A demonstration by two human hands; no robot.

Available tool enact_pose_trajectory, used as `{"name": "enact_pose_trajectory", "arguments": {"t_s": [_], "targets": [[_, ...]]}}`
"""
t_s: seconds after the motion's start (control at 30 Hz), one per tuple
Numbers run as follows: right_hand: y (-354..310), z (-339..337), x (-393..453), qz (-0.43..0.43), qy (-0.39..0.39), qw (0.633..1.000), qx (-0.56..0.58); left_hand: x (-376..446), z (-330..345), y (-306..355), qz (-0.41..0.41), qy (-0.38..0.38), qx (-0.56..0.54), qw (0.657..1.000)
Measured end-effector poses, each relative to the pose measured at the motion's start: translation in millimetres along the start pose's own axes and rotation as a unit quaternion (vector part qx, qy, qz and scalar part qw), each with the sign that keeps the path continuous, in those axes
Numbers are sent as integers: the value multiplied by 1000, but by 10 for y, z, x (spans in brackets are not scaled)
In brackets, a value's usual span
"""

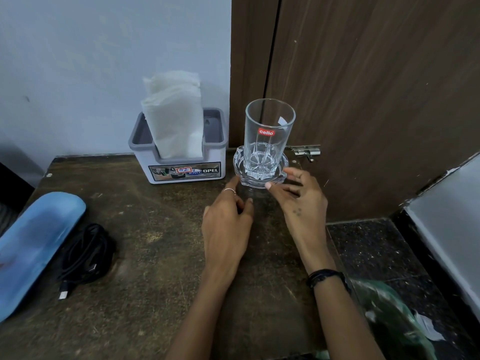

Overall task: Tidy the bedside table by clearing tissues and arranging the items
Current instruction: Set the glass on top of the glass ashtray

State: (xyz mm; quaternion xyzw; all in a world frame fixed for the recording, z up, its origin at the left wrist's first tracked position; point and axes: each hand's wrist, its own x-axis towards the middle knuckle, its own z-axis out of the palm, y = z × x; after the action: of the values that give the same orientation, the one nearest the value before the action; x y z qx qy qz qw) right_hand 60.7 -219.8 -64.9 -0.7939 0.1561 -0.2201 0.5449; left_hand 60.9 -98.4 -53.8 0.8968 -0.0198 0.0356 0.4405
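A clear drinking glass (268,126) with a red label stands upright in a small glass dish (240,172) at the back right of the dark wooden table (145,242). My left hand (227,224) touches the dish's left rim with its fingertips. My right hand (301,201) touches the dish's front right rim with thumb and fingers. Neither hand is closed around it. Left of the glass, a white and grey holder (181,167) holds upright white tissues (174,113).
A blue oblong case (33,245) lies at the table's left edge beside a coiled black cable (88,253). A brown door with a metal latch (306,151) rises behind the glass. A green bag (394,320) with tissue in it sits on the dark floor at right.
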Motion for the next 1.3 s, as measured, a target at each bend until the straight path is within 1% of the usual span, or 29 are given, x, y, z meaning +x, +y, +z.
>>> {"name": "enact_pose_trajectory", "arguments": {"t_s": [0.17, 0.37, 0.7, 1.23, 1.3], "targets": [[14, 2, 11, 5, -13, 1000, 12, -11, -27, 54, 3, -19, 22, 1000], [-26, -5, -4, 3, -35, 999, -8, 47, -9, 27, -9, -8, 31, 999], [-40, -3, -2, -1, -44, 999, -13, 110, 6, 47, -8, -8, 109, 994], [-1, -16, 2, -4, -50, 999, -13, 132, 26, 29, -9, -6, 116, 993], [5, 0, -3, -9, -36, 999, -15, 121, 24, 25, -2, -1, 104, 995]]}}
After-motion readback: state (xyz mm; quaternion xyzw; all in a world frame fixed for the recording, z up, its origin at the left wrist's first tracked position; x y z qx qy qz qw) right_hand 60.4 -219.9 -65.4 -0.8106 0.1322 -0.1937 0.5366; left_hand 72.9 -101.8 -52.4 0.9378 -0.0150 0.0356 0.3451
